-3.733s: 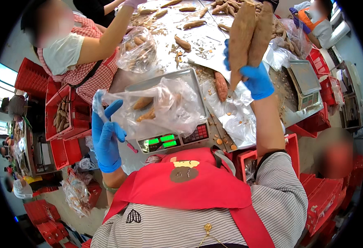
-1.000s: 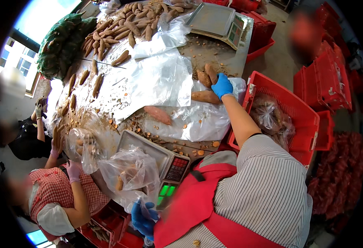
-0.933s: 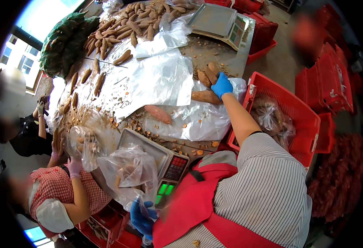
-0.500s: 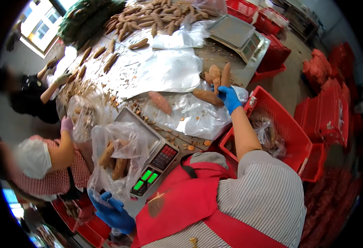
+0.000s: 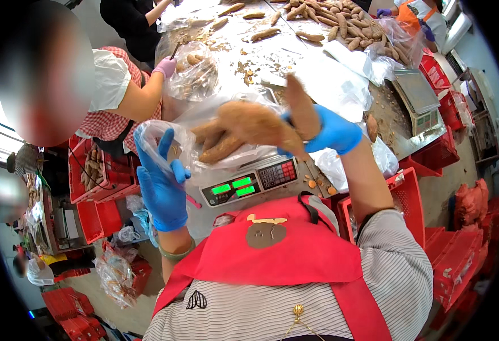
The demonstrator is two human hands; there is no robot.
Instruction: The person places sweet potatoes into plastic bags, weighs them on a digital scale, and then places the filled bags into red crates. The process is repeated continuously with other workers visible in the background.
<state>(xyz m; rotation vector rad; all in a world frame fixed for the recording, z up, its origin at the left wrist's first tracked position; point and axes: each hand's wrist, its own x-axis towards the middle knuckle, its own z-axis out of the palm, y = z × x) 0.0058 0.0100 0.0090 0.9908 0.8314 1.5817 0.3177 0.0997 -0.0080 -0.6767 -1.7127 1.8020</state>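
Holding two brown sweet potatoes (image 5: pixel 261 126), the right hand (image 5: pixel 332 132) in its blue glove is raised above the weighing scale (image 5: pixel 249 183), fingers closed around their ends; the larger root points toward the mouth of the clear plastic bag (image 5: pixel 204 122), the second stands up behind the fingers. The left hand (image 5: pixel 161 179), also blue-gloved, grips the near edge of that bag, fingers partly spread with the film pinched against the palm. The bag rests on the scale's platform and already contains several sweet potatoes. The scale's front panel shows green lit displays and a red keypad.

Beyond, the tabletop (image 5: pixel 272 54) carries loose sweet potatoes (image 5: pixel 317 17), soil crumbs and spare clear bags. A second scale (image 5: pixel 417 96) sits at the right edge. To the left, a co-worker's pink-gloved hand (image 5: pixel 166 67) holds another filled bag (image 5: pixel 192 77). Red crates (image 5: pixel 98 193) stand below the tabletop on both sides.
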